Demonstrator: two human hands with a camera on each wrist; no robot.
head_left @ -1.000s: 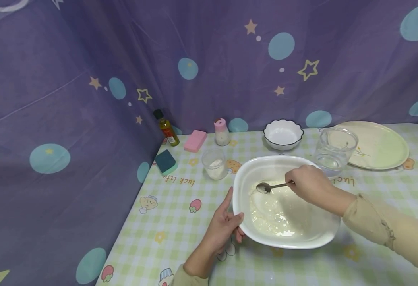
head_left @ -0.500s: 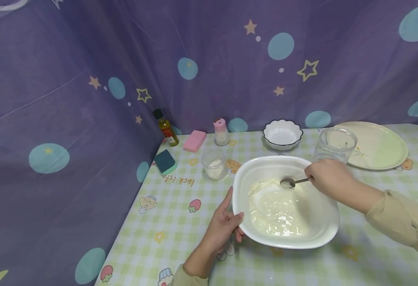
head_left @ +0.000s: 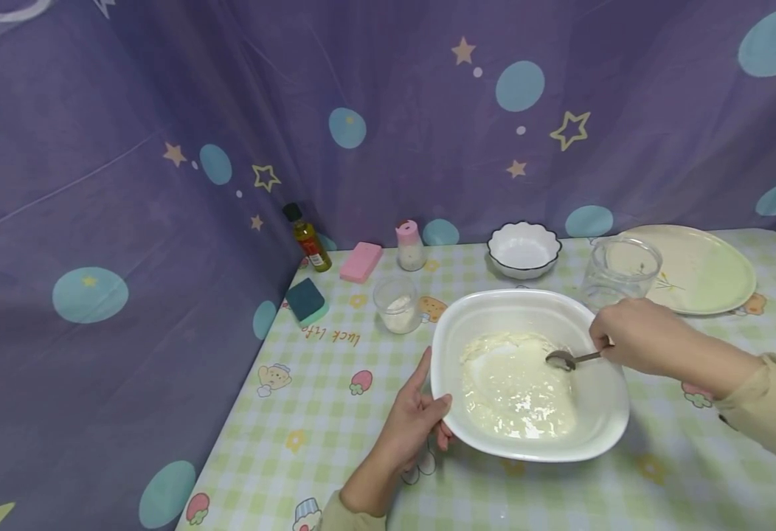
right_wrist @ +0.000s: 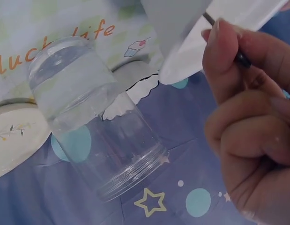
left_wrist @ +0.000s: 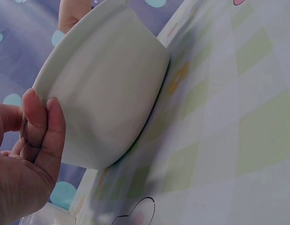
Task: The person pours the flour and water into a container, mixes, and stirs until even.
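A large white basin (head_left: 527, 301) stands on the checked tablecloth, with a wet, cream-coloured batter (head_left: 521, 391) spread over its bottom. My left hand (head_left: 414, 420) grips the basin's left rim, thumb on the inside edge; in the left wrist view the fingers (left_wrist: 53, 131) curl under the outside of the rim. My right hand (head_left: 640, 335) pinches the handle of a metal spoon (head_left: 562, 360) over the basin's right side. The spoon's bowl is at the batter's right edge, some white stuff on it. In the right wrist view the dark handle end (right_wrist: 242, 60) shows between finger and thumb.
Just behind the right hand stands a clear jar of water (head_left: 620, 269), near a pale oval plate (head_left: 707, 273) and a scalloped bowl (head_left: 524, 249). To the left are a cup of white powder (head_left: 397, 310), pink-topped shaker (head_left: 411, 247), pink sponge (head_left: 361, 262), dark green sponge (head_left: 307, 301) and oil bottle (head_left: 310, 242).
My right hand has moved the spoon rightward across the basin, from the batter's upper left to its right edge. The left hand and the basin have stayed put.
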